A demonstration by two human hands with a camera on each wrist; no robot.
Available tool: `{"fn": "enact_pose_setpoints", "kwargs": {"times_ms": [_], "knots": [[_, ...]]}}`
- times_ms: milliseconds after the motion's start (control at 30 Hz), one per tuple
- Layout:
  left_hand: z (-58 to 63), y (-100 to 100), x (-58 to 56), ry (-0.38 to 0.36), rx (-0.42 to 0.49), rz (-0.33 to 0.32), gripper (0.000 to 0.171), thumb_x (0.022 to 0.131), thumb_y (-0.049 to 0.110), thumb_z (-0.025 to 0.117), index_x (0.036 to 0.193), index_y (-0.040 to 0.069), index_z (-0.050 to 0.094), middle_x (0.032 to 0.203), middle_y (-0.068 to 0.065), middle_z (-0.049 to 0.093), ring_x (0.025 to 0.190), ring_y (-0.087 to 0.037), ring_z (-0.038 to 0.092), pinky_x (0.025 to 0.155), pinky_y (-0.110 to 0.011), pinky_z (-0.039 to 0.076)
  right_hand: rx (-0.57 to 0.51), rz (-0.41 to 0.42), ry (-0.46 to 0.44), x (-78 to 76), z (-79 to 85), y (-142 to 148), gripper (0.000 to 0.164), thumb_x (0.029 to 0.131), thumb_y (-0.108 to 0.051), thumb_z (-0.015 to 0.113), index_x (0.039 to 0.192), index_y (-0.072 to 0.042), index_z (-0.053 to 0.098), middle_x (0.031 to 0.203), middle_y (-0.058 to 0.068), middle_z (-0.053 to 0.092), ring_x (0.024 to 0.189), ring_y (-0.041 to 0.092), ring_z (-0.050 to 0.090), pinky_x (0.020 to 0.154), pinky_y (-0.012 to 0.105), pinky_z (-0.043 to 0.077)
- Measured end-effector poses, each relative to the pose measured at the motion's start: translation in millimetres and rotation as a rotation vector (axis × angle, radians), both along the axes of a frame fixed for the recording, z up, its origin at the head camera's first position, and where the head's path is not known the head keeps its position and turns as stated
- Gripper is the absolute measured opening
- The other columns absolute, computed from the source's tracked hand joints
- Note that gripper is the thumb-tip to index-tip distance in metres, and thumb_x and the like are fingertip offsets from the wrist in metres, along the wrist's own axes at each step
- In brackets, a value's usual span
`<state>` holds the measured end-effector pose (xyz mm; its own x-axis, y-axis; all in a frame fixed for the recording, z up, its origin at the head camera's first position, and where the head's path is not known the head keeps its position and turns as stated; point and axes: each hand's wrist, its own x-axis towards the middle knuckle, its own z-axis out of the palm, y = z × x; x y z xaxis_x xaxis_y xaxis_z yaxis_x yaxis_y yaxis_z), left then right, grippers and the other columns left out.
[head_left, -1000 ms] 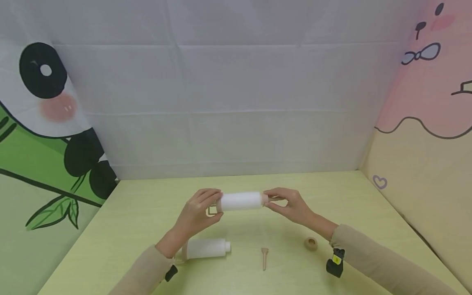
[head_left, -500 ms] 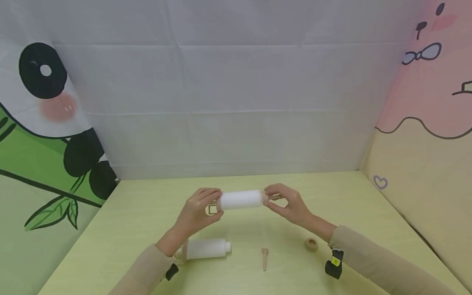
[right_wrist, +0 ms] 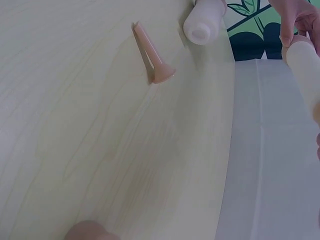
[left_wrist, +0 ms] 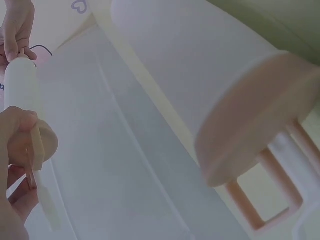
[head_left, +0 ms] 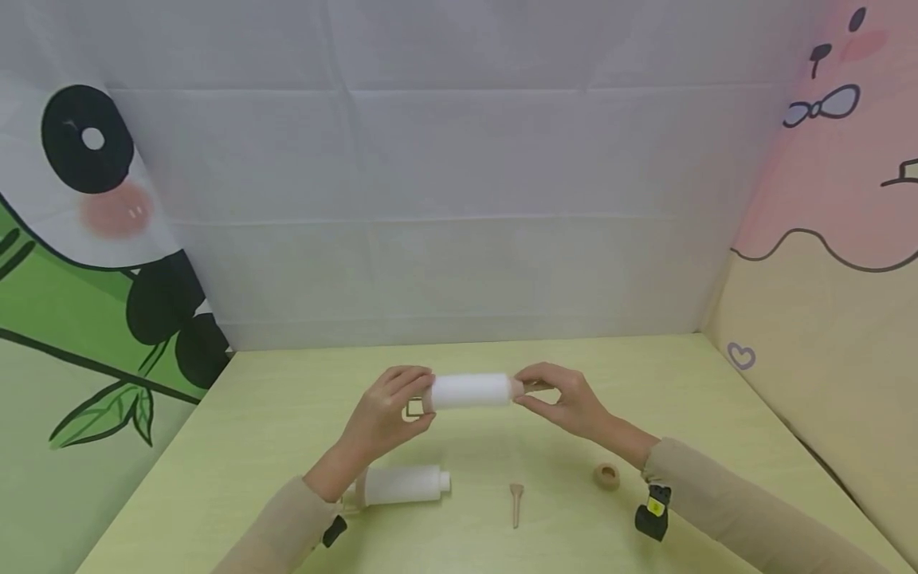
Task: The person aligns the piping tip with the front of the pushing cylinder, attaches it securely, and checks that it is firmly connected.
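Observation:
A white cylindrical bottle (head_left: 469, 391) is held level above the table between both hands. The left hand (head_left: 387, 406) grips its beige base end, where square-shaped loops stick out past the fingers. At the opposite end, thumb and fingers of the right hand (head_left: 566, 399) pinch the narrow beige collar (head_left: 516, 388) and a thin tip that reaches past it. Below the left wrist lies a second white bottle (head_left: 402, 485) on its side, its bare neck facing right. The left wrist view shows its beige base (left_wrist: 250, 120) with looped prongs close up.
On the pale yellow table (head_left: 459, 550) lies a small beige stick with a flared end (head_left: 516, 504). A beige ring-shaped cap (head_left: 606, 476) sits near the right forearm. A white cloth backdrop (head_left: 459, 199) rises at the table's back, with printed cartoon panels either side.
The bottle's right end and the right hand rise slightly, then come back down, with the right fingers shifting at the collar. The left hand keeps its grip. Things on the table stay put.

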<state>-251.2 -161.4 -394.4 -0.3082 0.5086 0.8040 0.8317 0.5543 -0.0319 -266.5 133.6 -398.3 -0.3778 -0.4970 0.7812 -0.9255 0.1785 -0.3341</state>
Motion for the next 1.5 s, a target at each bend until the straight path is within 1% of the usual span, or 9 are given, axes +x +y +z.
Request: {"fn": "enact_pose_setpoints", "kwargs": {"times_ms": [100,267,367,500,667,833,967,1167,1500], "knots": [[-0.2,1,1.5,0.019,-0.004,-0.007,0.051,0.051,0.007,0.084,0.097,0.001,0.064,0.1,-0.011,0.064,0.091,-0.026,0.058,0.071,-0.034,0.054,-0.006,0.03,-0.027,7.4,9.2,-3,0.033,0.064,0.015,0.072,0.093,0.004,0.062,0.088,0.016,0.064,0.076,0.024,0.065,0.063,0.031,0.055],[-1.6,0,0.6,-0.013,0.016,-0.005,0.051,0.051,0.008,0.085,0.097,0.001,0.065,0.099,-0.011,0.064,0.091,-0.026,0.058,0.072,-0.035,0.054,0.023,0.001,-0.017,21.5,25.4,-8,0.035,0.061,0.016,0.073,0.092,0.008,0.059,0.087,0.019,0.062,0.075,0.029,0.063,0.06,0.039,0.055],[-1.9,-1,-1.0,-0.034,0.022,-0.006,0.051,0.051,0.009,0.085,0.098,0.0,0.065,0.1,-0.012,0.065,0.092,-0.026,0.058,0.073,-0.035,0.054,0.039,-0.018,-0.003,24.2,28.6,-8,0.038,0.059,0.015,0.074,0.094,0.008,0.059,0.088,0.019,0.062,0.076,0.029,0.062,0.059,0.04,0.054],[-0.4,-3,-1.9,-0.064,0.016,-0.025,0.05,0.053,0.01,0.085,0.098,0.0,0.066,0.1,-0.011,0.065,0.092,-0.026,0.059,0.072,-0.035,0.054,0.037,0.011,0.016,23.0,28.0,-9,0.039,0.058,0.017,0.074,0.093,0.008,0.059,0.088,0.02,0.061,0.076,0.029,0.062,0.059,0.039,0.055],[5.3,-8,-1.4,-0.175,-0.012,-0.056,0.049,0.055,0.011,0.084,0.099,0.0,0.066,0.1,-0.01,0.066,0.092,-0.026,0.06,0.072,-0.037,0.054,0.037,0.052,0.068,21.9,25.9,-10,0.043,0.055,0.019,0.074,0.093,0.01,0.058,0.089,0.021,0.061,0.077,0.031,0.062,0.061,0.036,0.055],[12.4,-13,-1.1,-0.311,-0.019,-0.065,0.048,0.057,0.011,0.083,0.101,0.003,0.066,0.1,-0.009,0.066,0.092,-0.025,0.06,0.069,-0.036,0.054,0.033,0.056,0.095,22.2,23.5,-10,0.044,0.056,0.019,0.074,0.096,0.01,0.058,0.092,0.022,0.06,0.08,0.032,0.062,0.064,0.034,0.055],[14.8,-14,-0.7,-0.359,-0.011,-0.058,0.046,0.059,0.012,0.083,0.101,0.004,0.066,0.101,-0.008,0.066,0.092,-0.024,0.06,0.068,-0.035,0.054,0.02,0.046,0.103,20.8,21.2,-11,0.042,0.058,0.018,0.074,0.096,0.01,0.058,0.093,0.023,0.06,0.082,0.032,0.063,0.065,0.034,0.055],[13.2,-14,-0.8,-0.332,-0.005,-0.052,0.047,0.058,0.012,0.084,0.101,0.003,0.067,0.099,-0.008,0.066,0.092,-0.024,0.061,0.07,-0.036,0.053,0.018,0.03,0.095,24.1,26.4,-13,0.041,0.057,0.019,0.074,0.094,0.01,0.059,0.091,0.023,0.061,0.079,0.032,0.063,0.063,0.034,0.055],[5.3,-7,-0.6,-0.199,-0.001,-0.027,0.047,0.055,0.012,0.084,0.098,0.001,0.067,0.098,-0.009,0.066,0.091,-0.025,0.06,0.072,-0.037,0.053,0.029,0.031,0.063,20.8,23.2,-10,0.042,0.056,0.019,0.074,0.094,0.011,0.059,0.089,0.023,0.062,0.074,0.03,0.064,0.06,0.037,0.055]]}}
